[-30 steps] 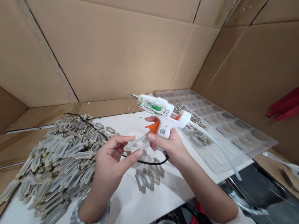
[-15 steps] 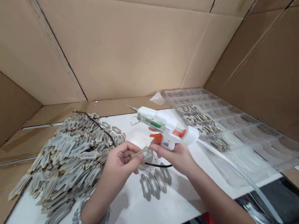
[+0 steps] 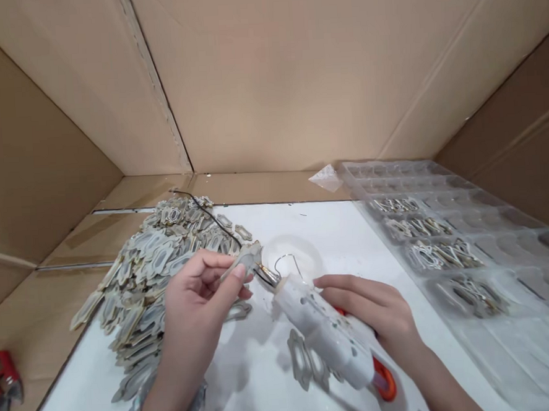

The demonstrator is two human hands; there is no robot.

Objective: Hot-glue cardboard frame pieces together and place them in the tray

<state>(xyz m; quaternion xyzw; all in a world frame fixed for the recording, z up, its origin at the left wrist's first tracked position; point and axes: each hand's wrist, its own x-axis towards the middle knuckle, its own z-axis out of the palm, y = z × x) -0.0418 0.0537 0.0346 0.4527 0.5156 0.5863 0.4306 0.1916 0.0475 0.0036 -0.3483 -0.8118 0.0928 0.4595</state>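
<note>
Between the thumb and fingers of my left hand (image 3: pixel 205 296) is a small grey frame-shaped piece (image 3: pixel 244 263). My right hand (image 3: pixel 373 305) is wrapped round a white hot glue gun (image 3: pixel 326 332) with orange parts. The gun's metal nozzle (image 3: pixel 267 274) points left and up, at the edge of the grey piece; whether they touch I cannot tell. Below the gun lie grey frame pieces (image 3: pixel 302 359) in a row, partly hidden by it. A big heap of similar pieces (image 3: pixel 152 262) spreads to the left of my left hand.
A clear compartment tray (image 3: pixel 486 242) on the right holds small metal-looking parts in several cells. Behind the nozzle is a round whitish dish (image 3: pixel 305 244). A black cord (image 3: pixel 214 218) crosses the heap. Red-handled pliers (image 3: pixel 3 377) lie far left. Cardboard walls (image 3: pixel 285 74) enclose the white table (image 3: pixel 266 218).
The glue gun has swung round and down, its nozzle now at the grey piece. My right hand has separated from that piece. The view has turned to the left.
</note>
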